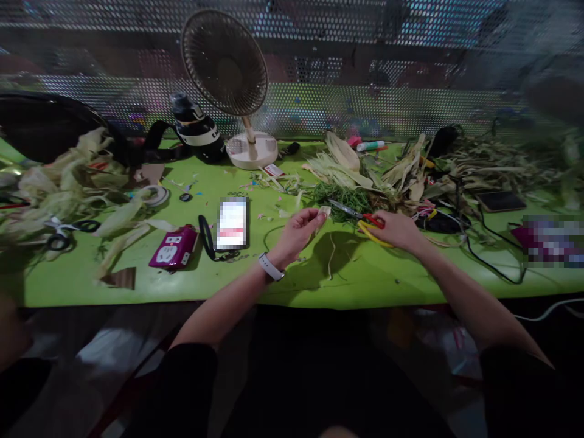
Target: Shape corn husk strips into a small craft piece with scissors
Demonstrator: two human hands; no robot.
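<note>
My left hand [298, 234], with a white watch band on the wrist, pinches a small pale piece of corn husk [325, 211] between thumb and fingertips. My right hand [396, 230] is closed round the red and yellow handles of a pair of scissors [349, 211]. The blades point left, towards the husk piece, and whether they touch it I cannot tell. Just beyond the blades lies a heap of green grassy strands [340, 201]. A thin pale strip [331, 255] rests on the green tabletop below my left hand.
A fan [250, 152] and a black bottle [201, 137] stand at the back. A lit phone [232, 223] and a purple pack [173, 248] lie left. Husks [337, 161] are heaped behind my hands. White-handled scissors [59, 234] lie far left; cables [495, 267] run right.
</note>
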